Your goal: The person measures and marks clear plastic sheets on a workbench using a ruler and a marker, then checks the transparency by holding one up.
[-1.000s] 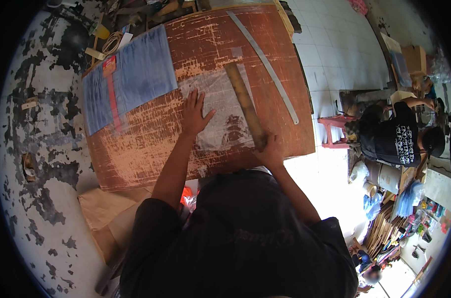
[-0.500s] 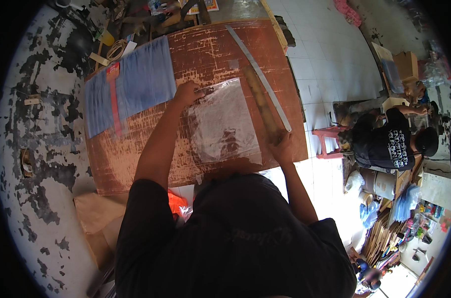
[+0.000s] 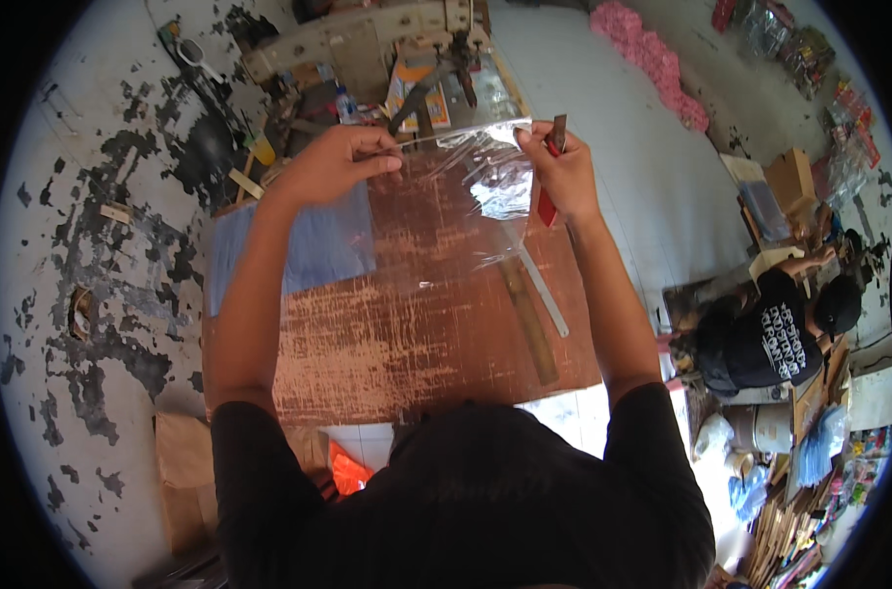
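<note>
A clear plastic sheet (image 3: 500,187) is lifted above the brown tabletop (image 3: 387,344), its far edge stretched between my hands. My left hand (image 3: 343,162) pinches the left end of that edge between thumb and fingers. My right hand (image 3: 562,175) grips the right end and also holds a red-handled cutter (image 3: 547,208), whose flat dark end sticks up past the fingers. Below the sheet, near my right hand, lie a steel ruler (image 3: 546,299) and a brown flat strip (image 3: 530,334). Blue translucent sheets (image 3: 328,240) lie by my left forearm, which partly hides them.
Tools and a bottle (image 3: 345,104) crowd the far side beyond the tabletop. A peeling wall (image 3: 112,314) stands at the left. To the right, a person in a black shirt (image 3: 765,329) works among boxes and bundles. A cardboard piece (image 3: 183,452) is at the lower left.
The clear sheet has come up off the table and moved away from me, held by both hands. My right hand has left the ruler's near end and now holds the red-handled cutter.
</note>
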Tool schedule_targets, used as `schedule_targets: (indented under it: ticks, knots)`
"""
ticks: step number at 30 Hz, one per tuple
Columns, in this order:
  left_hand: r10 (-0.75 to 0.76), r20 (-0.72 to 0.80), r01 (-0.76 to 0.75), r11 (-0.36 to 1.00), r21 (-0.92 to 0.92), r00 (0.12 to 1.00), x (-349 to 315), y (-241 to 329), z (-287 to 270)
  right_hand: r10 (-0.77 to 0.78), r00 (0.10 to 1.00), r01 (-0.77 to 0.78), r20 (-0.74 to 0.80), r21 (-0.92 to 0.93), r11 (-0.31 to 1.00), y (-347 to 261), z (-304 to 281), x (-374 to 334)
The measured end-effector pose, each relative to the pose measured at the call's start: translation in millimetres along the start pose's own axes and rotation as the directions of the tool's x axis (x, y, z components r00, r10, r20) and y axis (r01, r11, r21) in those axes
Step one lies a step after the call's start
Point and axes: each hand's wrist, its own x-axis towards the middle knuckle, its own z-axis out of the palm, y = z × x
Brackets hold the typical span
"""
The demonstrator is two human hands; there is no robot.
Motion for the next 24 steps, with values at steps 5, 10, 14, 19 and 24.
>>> schedule_targets:
  ticks: [5, 10, 14, 19, 24]
  knots:
    - [0.148, -0.169, -0.102, 0.963, 0.251, 0.974, -11, 66, -91, -0.137, 0.988, 0.147, -0.067, 0.201, 0.968, -93, -2, 60]
    - [0.256, -0.441, -0.145, 0.952, 0.271, 0.860, -10, 83, -131, -0.227, 0.972, 0.234, -0.062, 0.339, 0.911, -138, 0, 98]
    - [0.328, -0.624, -0.315, 0.939, 0.136, 0.709, -6, 106, -145, -0.264, 0.964, 0.255, -0.021, 0.333, 0.908, -178, -2, 121]
    - [0.304, -0.745, -0.366, 0.926, 0.087, 0.593, -8, 113, -153, -0.297, 0.955, 0.282, 0.002, 0.307, 0.909, -208, 6, 132]
    - [0.302, -0.758, -0.393, 0.917, 0.067, 0.578, -12, 110, -158, -0.304, 0.952, 0.289, 0.018, 0.260, 0.921, -217, 11, 139]
